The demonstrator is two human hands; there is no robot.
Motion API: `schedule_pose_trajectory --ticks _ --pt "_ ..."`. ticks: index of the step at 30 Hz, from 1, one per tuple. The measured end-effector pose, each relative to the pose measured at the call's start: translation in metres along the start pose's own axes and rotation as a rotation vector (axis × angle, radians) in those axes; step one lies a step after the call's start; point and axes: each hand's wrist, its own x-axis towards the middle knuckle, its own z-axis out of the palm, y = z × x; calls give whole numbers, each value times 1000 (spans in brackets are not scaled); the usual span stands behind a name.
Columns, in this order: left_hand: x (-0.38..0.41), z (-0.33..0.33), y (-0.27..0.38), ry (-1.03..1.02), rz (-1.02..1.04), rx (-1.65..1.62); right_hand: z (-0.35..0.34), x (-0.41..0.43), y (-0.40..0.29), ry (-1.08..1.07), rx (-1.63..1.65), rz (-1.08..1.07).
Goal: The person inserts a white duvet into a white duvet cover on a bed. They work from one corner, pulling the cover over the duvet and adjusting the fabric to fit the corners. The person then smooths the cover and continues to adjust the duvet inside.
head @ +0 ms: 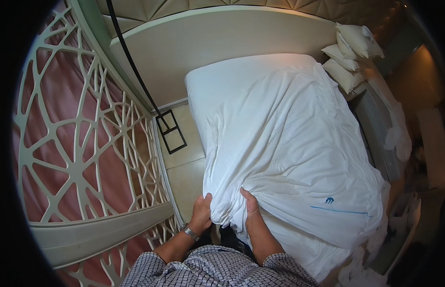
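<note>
A white bed sheet or duvet cover (280, 143) lies in loose folds over the bed and hangs off its near end. My left hand (202, 211) grips the gathered cloth at the near left corner, thumb on top. A short way to the right, my right hand (250, 202) is closed on another fold of the same cloth. Between them the fabric bunches up just in front of my body. Toward the headboard, a smooth white fitted layer (251, 66) covers the mattress. A blue mark and a blue line (339, 210) show on the cloth's near right part.
At left stands a cream lattice screen (77, 168) before a pink curtain (60, 89). A black metal stand (172, 132) rests on the tiled floor (186, 172) beside the bed. Several pillows (351, 53) are stacked at the far right, near the padded headboard (226, 43).
</note>
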Motion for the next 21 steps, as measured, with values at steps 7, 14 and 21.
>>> schedule_pose_trajectory --ticks 7,14,21 --pt "5 -10 -22 44 70 75 14 3 6 61 -18 -78" --pt "7 -20 -36 101 14 12 -5 4 2 71 -18 -141" --pt "11 -33 -54 224 33 249 -6 4 -4 -22 28 -37"
